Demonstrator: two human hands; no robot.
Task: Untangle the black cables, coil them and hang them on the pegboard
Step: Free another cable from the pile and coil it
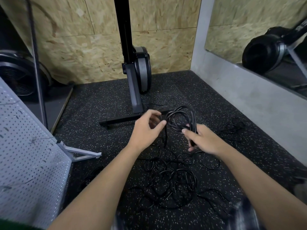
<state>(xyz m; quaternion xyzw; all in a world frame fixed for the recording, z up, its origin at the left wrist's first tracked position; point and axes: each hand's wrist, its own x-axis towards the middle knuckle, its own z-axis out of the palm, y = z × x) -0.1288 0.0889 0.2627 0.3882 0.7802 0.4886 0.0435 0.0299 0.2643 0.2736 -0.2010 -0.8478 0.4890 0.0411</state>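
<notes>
One rowing machine (136, 77) upper centre, pegboard (25, 146) lower left, right hand (202, 140) gripping one cable coil (181, 118), left hand (146, 130) grip unclear, cable tangle (169, 176) below

A black rubber floor flecked with white (103, 103) is filling the room. At twelve o'clock, a wall of pale chipboard panels (79, 52) is rising behind a tall black upright machine with a round grey housing (141, 70). At two o'clock, a grey concrete ledge (240, 90) is carrying a large wall mirror (232, 22). At ten o'clock, a round black grille (18, 77), possibly a fan guard, is sitting in shadow.
</notes>
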